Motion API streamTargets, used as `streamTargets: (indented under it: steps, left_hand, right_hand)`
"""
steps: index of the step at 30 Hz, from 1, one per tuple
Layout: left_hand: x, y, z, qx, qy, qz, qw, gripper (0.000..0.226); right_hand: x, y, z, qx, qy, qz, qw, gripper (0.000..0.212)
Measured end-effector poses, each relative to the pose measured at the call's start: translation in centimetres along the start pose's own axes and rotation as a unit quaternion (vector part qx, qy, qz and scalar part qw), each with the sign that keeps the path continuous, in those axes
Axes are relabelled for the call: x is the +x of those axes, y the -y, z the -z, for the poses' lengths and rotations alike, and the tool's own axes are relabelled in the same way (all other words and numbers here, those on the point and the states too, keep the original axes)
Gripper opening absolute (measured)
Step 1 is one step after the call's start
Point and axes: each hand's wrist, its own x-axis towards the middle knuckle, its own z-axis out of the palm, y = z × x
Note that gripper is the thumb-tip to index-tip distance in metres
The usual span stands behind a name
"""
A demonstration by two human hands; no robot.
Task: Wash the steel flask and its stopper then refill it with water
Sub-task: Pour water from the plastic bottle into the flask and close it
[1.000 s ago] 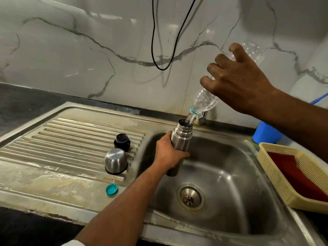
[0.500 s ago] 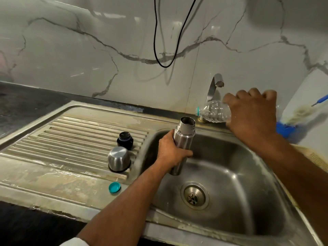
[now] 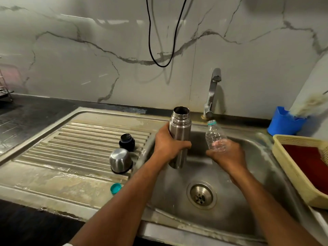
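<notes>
Steel cylindrical flask (image 3: 179, 137), open-mouthed and upright, hangs over the steel sink basin (image 3: 257, 174) — the left grip (image 3: 168, 146) curls round its middle. Just right of it, the right grip (image 3: 226, 154) clasps the base of a clear plastic bottle (image 3: 213, 134). Left of both, on the ribbed drainboard (image 3: 79, 144), stand the black round stopper (image 3: 126, 142) and inverted steel cup (image 3: 120, 160).

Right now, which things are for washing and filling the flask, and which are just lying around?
For the job: steel flask in left hand; plastic water bottle in right hand; black stopper; steel cup lid; tap.

Lying about: teal bottle cap; yellow basket; blue holder.
</notes>
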Motion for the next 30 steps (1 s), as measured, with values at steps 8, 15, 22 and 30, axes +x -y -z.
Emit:
streamTargets:
  steps: [8,15,22,30]
  left_hand:
    - [3.4,-4.7,3.7,-0.083,-0.040,-0.009,0.996,0.066]
    - [7.9,-5.0,8.0,-0.046,-0.115,-0.002,0.992,0.068]
    - [9.5,-1.6,10.4,-0.044,-0.141,0.036,0.988,0.066]
    - [10.4,-0.5,11.3,-0.030,-0.114,0.046,0.992,0.069]
  right_hand:
    - [0.3,-0.2,-0.9,-0.021,0.027,0.025,0.999,0.032]
    - [0.6,-0.7,-1.2,-0.019,0.029,0.032,0.999,0.031]
    - [1.0,-1.3,-1.6,-0.017,0.029,0.042,0.999,0.038]
    - [1.3,-1.7,-1.9,-0.019,0.024,0.043,0.999,0.040]
